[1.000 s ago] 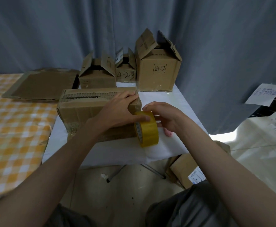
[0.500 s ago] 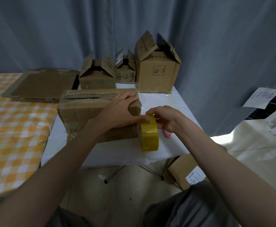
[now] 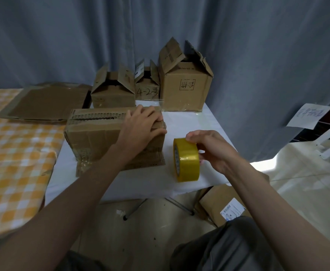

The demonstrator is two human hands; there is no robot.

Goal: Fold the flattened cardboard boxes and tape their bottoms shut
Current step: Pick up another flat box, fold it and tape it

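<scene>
Pinning the upturned box (image 3: 109, 137) at the white table's (image 3: 205, 122) middle, the left hand (image 3: 140, 132) presses down with spread fingers so its flaps stay closed, while the right hand (image 3: 211, 151) grips the yellow tape roll (image 3: 186, 160) just right of the box.

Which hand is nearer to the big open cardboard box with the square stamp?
Left. The left hand presses on the near cardboard box, just before the stamped box; the right hand holds the yellow tape roll, nearer the person.

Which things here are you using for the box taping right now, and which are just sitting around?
Using: brown cardboard box under left hand at; yellow tape roll in right hand.

Sitting around: three open-topped cardboard boxes, flat cardboard sheet, white paper sign, labelled carton on floor.
</scene>
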